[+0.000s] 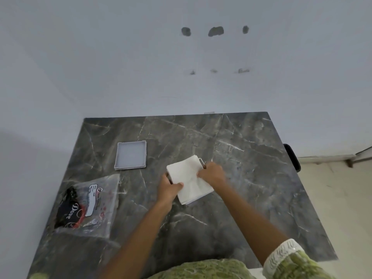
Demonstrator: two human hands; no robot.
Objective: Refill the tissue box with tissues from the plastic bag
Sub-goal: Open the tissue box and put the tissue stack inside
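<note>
A stack of white tissues [188,179] lies at the middle of the dark marble table [251,158], over the tissue box, whose rim [202,161] only peeks out at the far corner. My left hand [168,187] grips the stack's left edge, thumb on top. At the right side my right hand [211,174] presses on the tissues with its fingers closed on them. A clear plastic bag [90,206] with black and red print lies flat at the table's left front. The box's white lid [130,155] lies upside down behind the bag.
A white wall [181,67] with small holes rises behind the table. A dark chair back [292,157] shows past the table's right edge, with pale floor beyond. My green patterned clothing fills the bottom edge.
</note>
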